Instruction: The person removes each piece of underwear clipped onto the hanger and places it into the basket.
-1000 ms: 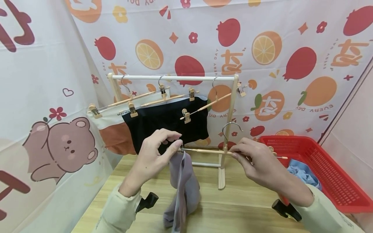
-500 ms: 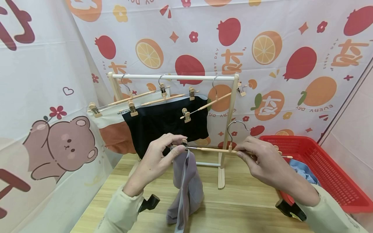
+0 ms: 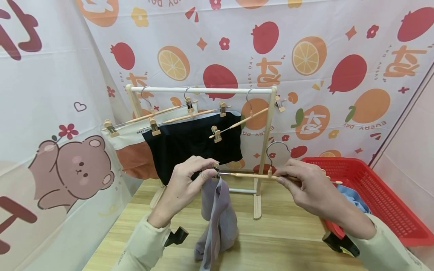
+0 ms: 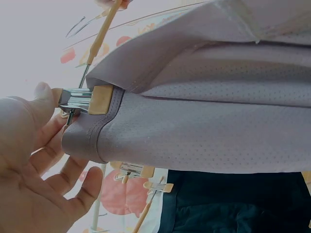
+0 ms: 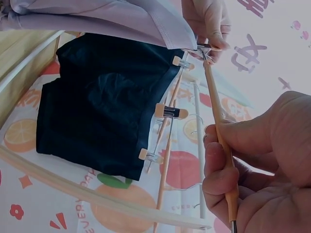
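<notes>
My left hand (image 3: 181, 188) pinches a wooden-tipped clip (image 4: 101, 99) at one end of a trouser hanger (image 3: 249, 175). In the left wrist view the thumb presses the clip's outer end. The clip's jaws sit over the waistband of a pair of lavender underpants (image 3: 220, 222), perforated with tiny holes, which hang down folded above the table. My right hand (image 3: 306, 184) grips the hanger's wooden bar right of its metal hook (image 3: 278, 143). Seen from the right wrist, thumb and curled fingers wrap the bar (image 5: 221, 131). The hanger's other clip is mostly hidden behind the right hand.
A small rack with a white rail (image 3: 203, 90) stands behind my hands. Black underpants (image 3: 200, 143) and white-and-brown ones (image 3: 135, 160) hang from it, beside a bare clip hanger (image 3: 244, 121). Right, a red basket (image 3: 390, 199) holds a blue garment (image 3: 354, 197).
Both hands, the hanger and the lavender underpants have shifted slightly right. The clip's end now shows more clearly between the left thumb and fingers. The rack and its garments stay put.
</notes>
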The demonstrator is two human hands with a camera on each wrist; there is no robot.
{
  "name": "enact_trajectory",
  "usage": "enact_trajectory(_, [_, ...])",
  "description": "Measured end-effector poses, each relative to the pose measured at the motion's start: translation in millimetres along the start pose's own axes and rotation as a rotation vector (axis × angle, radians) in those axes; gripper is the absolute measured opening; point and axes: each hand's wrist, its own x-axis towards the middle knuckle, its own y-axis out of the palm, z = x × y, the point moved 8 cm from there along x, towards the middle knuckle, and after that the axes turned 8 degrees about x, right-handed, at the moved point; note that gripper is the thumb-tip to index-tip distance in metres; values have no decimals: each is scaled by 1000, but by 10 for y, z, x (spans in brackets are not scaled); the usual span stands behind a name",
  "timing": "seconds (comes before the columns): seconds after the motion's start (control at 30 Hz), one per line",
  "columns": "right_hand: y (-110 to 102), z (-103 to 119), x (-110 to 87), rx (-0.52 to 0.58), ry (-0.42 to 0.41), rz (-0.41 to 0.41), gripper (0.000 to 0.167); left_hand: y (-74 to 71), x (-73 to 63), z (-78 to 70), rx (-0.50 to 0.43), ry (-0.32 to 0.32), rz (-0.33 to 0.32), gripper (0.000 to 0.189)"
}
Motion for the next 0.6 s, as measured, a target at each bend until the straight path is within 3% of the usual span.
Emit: enact_trajectory(0.6, [41,-14,-5,-11,3,-1,22,-6,-11,30,6,28,-40,15])
